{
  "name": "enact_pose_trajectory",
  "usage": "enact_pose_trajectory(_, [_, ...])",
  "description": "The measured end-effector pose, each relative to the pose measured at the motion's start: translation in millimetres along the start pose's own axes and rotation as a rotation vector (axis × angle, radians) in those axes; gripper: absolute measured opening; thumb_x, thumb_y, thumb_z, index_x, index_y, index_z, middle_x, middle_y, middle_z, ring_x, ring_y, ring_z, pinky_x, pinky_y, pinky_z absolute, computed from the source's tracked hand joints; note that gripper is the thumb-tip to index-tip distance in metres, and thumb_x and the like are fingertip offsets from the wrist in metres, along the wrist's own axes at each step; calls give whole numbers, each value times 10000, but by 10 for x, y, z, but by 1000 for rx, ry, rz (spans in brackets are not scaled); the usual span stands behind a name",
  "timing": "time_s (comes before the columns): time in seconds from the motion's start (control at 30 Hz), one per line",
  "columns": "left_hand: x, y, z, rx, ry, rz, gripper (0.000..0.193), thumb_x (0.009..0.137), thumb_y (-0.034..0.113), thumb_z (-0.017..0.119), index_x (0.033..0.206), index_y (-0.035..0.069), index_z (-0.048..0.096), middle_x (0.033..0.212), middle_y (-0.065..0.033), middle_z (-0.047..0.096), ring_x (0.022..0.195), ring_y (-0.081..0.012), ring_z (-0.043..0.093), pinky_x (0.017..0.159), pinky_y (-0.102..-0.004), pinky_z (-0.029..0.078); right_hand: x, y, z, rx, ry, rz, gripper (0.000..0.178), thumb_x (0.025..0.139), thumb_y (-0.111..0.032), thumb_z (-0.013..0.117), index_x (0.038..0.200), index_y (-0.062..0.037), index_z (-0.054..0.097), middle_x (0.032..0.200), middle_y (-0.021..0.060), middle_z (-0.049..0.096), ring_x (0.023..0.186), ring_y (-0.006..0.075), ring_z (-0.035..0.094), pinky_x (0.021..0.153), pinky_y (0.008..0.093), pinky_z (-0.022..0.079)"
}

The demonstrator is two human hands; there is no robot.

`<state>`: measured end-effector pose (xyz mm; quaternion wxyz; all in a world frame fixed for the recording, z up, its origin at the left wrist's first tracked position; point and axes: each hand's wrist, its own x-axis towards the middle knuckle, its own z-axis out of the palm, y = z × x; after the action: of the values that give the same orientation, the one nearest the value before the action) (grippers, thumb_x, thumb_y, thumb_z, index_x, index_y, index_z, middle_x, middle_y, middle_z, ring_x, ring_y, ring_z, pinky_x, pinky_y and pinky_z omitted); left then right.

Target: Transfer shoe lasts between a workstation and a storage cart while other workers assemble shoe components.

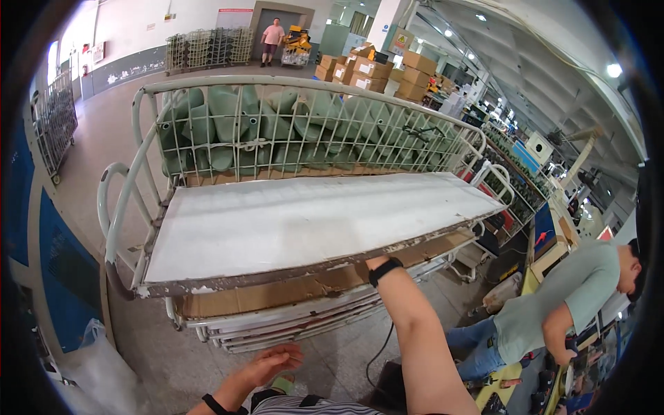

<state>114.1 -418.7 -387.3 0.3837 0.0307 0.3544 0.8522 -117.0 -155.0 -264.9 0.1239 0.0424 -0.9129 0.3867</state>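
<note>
Right hand mostly hidden by one white shelf; fingers' state can't be told. Left hand: fingers loosely extended, nothing held.

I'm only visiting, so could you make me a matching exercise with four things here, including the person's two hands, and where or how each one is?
Things:
1. Left hand
2. Right hand
3. Green foot-shaped pieces
4. White sheet

Place or state:
A. Seen behind a wire grid
B. Mostly hidden at the front edge of the cart shelf
C. Spread flat on top of that shelf
D. In plain view, with nothing visible in it

Right pairs: 1-D, 2-B, 3-A, 4-C
</note>
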Motion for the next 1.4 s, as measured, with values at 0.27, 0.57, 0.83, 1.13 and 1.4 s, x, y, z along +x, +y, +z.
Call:
enact_pose_trajectory(0.27, [85,50,250,34,7,36,464,827,263,569,1187,-1,444,1078,-122,550,983,-222,534,854,-346,409,-69,568,-15,380,296,81,576,748,-163,627,1217,56,374,900,100,597,825,204,590,672,341,470])
enact_pose_trajectory(0.57, [789,-13,697,108,-162,71,508,840,267,556,1257,42,373,1176,-112,499,1062,-218,485,883,-348,384,-1934,364,-613,1511,234,711,312,821,-252,574,1028,-23,532,932,97,610,805,223,609,665,296,502])
enact_pose_trajectory(0.83, [1290,-232,1462,240,51,90,647,797,473,534,1249,34,385,1214,-141,473,1145,-271,428,978,-385,319,-2810,529,-553,1741,-50,684,386,835,-224,542,1133,11,473,1064,113,565,974,229,556,806,304,466])
enact_pose_trajectory(1.13, [1205,548,1678,1090,48,81,446,791,215,619,1156,-5,488,1091,-100,552,991,-182,526,874,-302,405,-2882,400,-758,1672,-417,379,442,769,-233,630,1124,-25,468,984,84,553,888,168,556,761,292,471])
enact_pose_trajectory(1.4, [2497,2153,490,2208,767,512,484,718,363,625,1057,22,567,911,-175,617,863,-310,591,760,-374,447,-3173,511,-901,1623,-235,616,451,818,-306,568,1152,-34,435,992,86,545,877,179,559,739,321,487])
